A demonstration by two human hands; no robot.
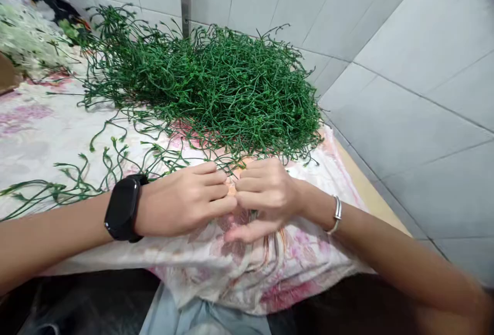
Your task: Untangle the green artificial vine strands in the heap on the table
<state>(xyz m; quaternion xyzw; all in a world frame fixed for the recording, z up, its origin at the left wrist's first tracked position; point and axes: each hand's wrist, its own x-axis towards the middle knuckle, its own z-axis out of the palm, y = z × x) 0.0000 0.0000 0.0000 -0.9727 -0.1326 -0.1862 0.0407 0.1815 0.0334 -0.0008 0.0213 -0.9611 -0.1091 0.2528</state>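
Note:
My left hand, with a black smart band on its wrist, is closed with the knuckles up. My right hand has curled fingers against it, its thumb stretched out below; a silver bracelet circles that wrist. The two hands meet over a floral cloth. Whatever lies in the fingers is hidden beneath them. Just beyond sits a large heap of thin green artificial stems. Loose green stems lie scattered behind and beside my left forearm.
White artificial flowers are piled at the far left, near a brown cardboard edge. A tiled wall closes off the back and right side. The pale table edge shows at right, past the cloth.

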